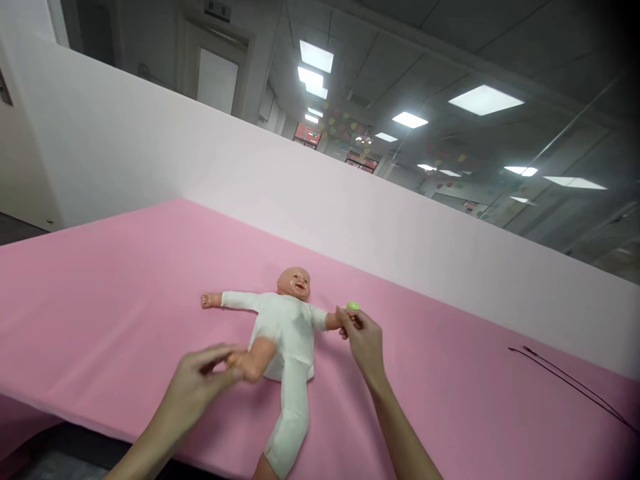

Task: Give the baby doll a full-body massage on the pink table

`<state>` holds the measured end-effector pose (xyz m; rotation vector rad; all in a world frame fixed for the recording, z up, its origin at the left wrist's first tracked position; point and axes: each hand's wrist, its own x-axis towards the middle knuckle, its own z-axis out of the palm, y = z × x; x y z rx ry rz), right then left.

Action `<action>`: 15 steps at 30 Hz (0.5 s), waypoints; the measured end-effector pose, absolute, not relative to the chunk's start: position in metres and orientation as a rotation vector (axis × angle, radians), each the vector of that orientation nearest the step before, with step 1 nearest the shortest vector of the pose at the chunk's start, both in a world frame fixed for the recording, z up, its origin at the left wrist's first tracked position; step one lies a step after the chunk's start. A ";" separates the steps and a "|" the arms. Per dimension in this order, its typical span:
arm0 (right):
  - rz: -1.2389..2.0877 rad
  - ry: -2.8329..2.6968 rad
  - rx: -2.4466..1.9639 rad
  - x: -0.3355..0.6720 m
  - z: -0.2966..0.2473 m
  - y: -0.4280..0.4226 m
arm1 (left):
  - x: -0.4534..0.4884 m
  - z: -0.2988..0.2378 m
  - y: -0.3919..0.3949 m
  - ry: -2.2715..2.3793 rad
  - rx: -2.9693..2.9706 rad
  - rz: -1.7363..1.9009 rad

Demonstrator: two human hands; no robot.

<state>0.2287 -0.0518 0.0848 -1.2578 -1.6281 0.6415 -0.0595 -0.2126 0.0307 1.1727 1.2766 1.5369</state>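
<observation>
A baby doll [287, 323] with a white cloth body lies face up on a pink-covered table [150, 267]. My left hand [197, 377] is closed on the doll's bare foot, and that leg is bent up over its body. On the other side, my right hand [365, 337] grips the doll's small hand. Just behind my right fingers a light green round object [353, 305] shows; part of it is hidden, and I cannot tell whether it is held. The doll's other arm stretches out sideways, and its other leg points toward me.
A dark thin cord [570, 383] lies on the pink cover at the right. Behind the table runs a low white wall [320, 200], with glass or a window above it. The table's front edge is at the lower left.
</observation>
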 end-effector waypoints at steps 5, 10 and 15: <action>0.477 -2.046 -1.159 0.186 0.056 -0.079 | -0.036 0.038 -0.140 1.104 0.963 1.563; 0.574 -1.880 -1.230 0.209 0.068 -0.057 | -0.042 0.022 -0.182 1.233 1.057 1.521; 0.533 -1.535 -1.478 0.272 0.060 -0.012 | -0.060 -0.039 -0.288 1.248 1.162 1.408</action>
